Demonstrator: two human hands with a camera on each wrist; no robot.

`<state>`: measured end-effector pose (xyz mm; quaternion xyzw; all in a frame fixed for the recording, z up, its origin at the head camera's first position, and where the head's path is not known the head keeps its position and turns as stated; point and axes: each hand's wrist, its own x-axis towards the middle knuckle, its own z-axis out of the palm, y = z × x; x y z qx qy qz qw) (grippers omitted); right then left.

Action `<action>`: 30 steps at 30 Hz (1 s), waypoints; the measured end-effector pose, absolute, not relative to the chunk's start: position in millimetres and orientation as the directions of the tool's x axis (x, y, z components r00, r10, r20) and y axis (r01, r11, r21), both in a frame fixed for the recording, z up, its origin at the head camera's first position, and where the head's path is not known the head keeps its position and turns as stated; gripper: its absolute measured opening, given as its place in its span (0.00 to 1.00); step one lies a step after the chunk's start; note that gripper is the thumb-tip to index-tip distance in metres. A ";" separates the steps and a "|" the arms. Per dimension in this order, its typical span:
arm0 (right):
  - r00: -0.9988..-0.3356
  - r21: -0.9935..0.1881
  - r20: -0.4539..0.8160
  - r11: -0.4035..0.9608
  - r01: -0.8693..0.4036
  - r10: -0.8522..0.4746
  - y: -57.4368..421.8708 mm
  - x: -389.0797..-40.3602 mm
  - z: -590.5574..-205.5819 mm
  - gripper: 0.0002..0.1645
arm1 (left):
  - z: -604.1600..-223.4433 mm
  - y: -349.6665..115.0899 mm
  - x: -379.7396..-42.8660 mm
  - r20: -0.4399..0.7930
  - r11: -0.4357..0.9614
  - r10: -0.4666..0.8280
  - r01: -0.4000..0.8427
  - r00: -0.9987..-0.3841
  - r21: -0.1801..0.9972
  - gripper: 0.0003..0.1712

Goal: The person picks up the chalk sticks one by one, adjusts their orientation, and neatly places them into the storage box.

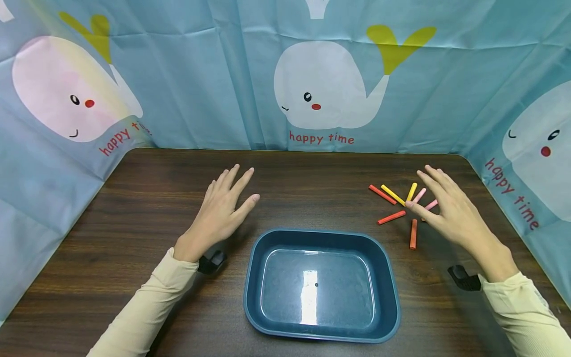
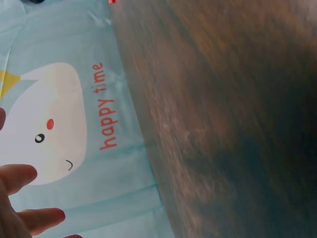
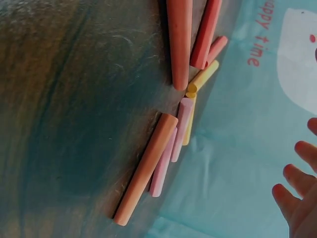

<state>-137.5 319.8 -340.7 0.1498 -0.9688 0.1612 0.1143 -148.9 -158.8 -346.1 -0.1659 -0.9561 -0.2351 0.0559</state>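
Several chalk sticks lie scattered on the table's right side: a red one (image 1: 391, 217), a yellow one (image 1: 393, 195), a pink one (image 1: 419, 195) and an orange-red one (image 1: 413, 234) among them. My right hand (image 1: 457, 215) is spread over the right end of this group, overlapping some sticks in the head view. Its fingers are extended and hold nothing. In the right wrist view an orange stick (image 3: 146, 171) lies closest to the pink ones. My left hand (image 1: 219, 213), fingers spread and holding nothing, is left of the blue tray (image 1: 343, 292).
The tray stands at the front middle of the dark wooden table (image 1: 111, 238), with nothing lying in it. A light blue curtain (image 1: 200, 89) printed with whales hangs along the back and both sides. Each wrist carries a small black camera.
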 end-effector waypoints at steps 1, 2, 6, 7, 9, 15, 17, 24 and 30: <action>-0.932 -0.283 0.264 0.904 -0.322 -0.249 320.0 -136.3 -340.5 0.50 | -346.1 -158.6 -147.5 0.182 0.832 0.293 0.344 -0.939 0.435 0.38; -0.935 -0.290 0.259 0.904 -0.315 -0.242 320.2 -135.3 -340.1 0.50 | -346.0 -158.4 -146.3 0.180 0.830 0.294 0.345 -0.939 0.438 0.38; -0.942 -0.322 0.249 0.899 -0.299 -0.224 322.2 -131.4 -339.1 0.47 | -345.7 -158.2 -142.0 0.172 0.821 0.300 0.345 -0.938 0.455 0.37; -0.943 -0.328 0.249 0.897 -0.296 -0.220 322.4 -130.2 -338.8 0.46 | -345.8 -158.2 -141.0 0.170 0.818 0.301 0.346 -0.938 0.460 0.37; -0.945 -0.341 0.248 0.894 -0.293 -0.215 322.5 -127.9 -338.6 0.45 | -346.3 -158.0 -139.2 0.165 0.813 0.306 0.347 -0.938 0.467 0.37; -0.945 -0.365 0.257 0.886 -0.286 -0.199 321.4 -121.9 -340.8 0.44 | -348.7 -155.9 -134.2 0.148 0.803 0.324 0.354 -0.934 0.479 0.36; -0.943 -0.367 0.261 0.883 -0.293 -0.204 322.0 -120.3 -342.6 0.43 | -349.0 -155.0 -132.0 0.143 0.796 0.330 0.357 -0.933 0.488 0.36; -0.949 -0.397 0.245 0.872 -0.286 -0.199 322.8 -115.9 -344.6 0.43 | -350.0 -152.9 -125.0 0.150 0.772 0.360 0.384 -0.921 0.507 0.36; -0.953 -0.400 0.224 0.873 -0.280 -0.203 323.6 -110.8 -343.6 0.43 | -350.1 -150.2 -119.3 0.145 0.748 0.390 0.405 -0.909 0.526 0.36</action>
